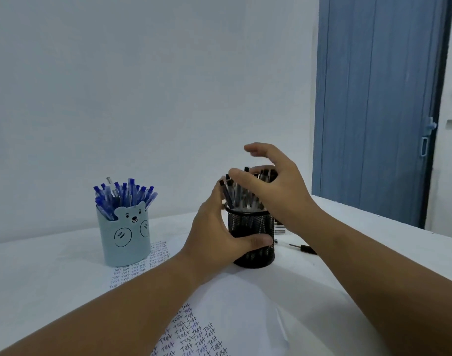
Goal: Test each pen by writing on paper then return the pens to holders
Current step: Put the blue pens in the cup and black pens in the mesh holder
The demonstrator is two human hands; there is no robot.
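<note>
A black mesh holder (253, 227) full of black-capped pens (239, 195) stands on the table's middle. My left hand (217, 235) grips the holder's side, thumb across its front. My right hand (273, 183) hovers over the pen tops with fingers spread and relaxed, touching or nearly touching them; it holds nothing I can see. To the left, a light blue bear-faced holder (125, 240) carries several blue pens (125, 196). A white paper (245, 317) covered with rows of the word "Test" lies in front, partly under my left forearm.
A loose black pen (303, 248) and some small pen parts (280, 230) lie on the white table right of the mesh holder. A blue door (379, 98) stands at the back right. A plain wall is behind the table.
</note>
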